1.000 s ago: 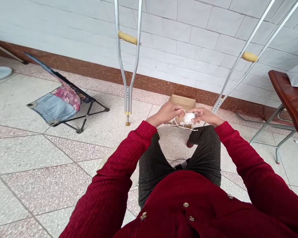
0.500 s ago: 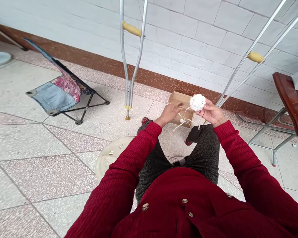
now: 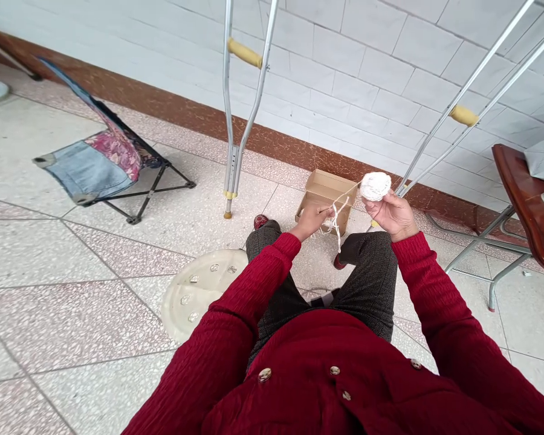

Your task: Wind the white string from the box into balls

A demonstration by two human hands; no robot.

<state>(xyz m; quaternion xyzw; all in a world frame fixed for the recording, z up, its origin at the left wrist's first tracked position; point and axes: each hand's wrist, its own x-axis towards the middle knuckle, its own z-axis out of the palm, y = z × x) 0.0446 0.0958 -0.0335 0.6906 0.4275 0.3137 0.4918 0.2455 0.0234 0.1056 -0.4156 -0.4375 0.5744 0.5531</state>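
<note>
My right hand (image 3: 392, 212) holds a white ball of string (image 3: 375, 185) up above my right knee. A strand of string (image 3: 340, 211) runs from the ball down to my left hand (image 3: 312, 221), which pinches it; loose loops hang below the fingers. Both arms wear red sleeves. I sit with dark trousers over my knees. An open cardboard box (image 3: 325, 192) lies on the floor just beyond my hands.
One crutch (image 3: 236, 103) leans on the tiled wall ahead, another crutch (image 3: 457, 115) at the right. A folding fabric stool (image 3: 104, 163) stands at the left. A round pale plastic stool seat (image 3: 194, 290) is beside my left thigh. A brown chair (image 3: 526, 193) is at the right.
My right hand has lifted the ball up and to the right, away from my left hand. The strand between them has drawn out longer and tauter.
</note>
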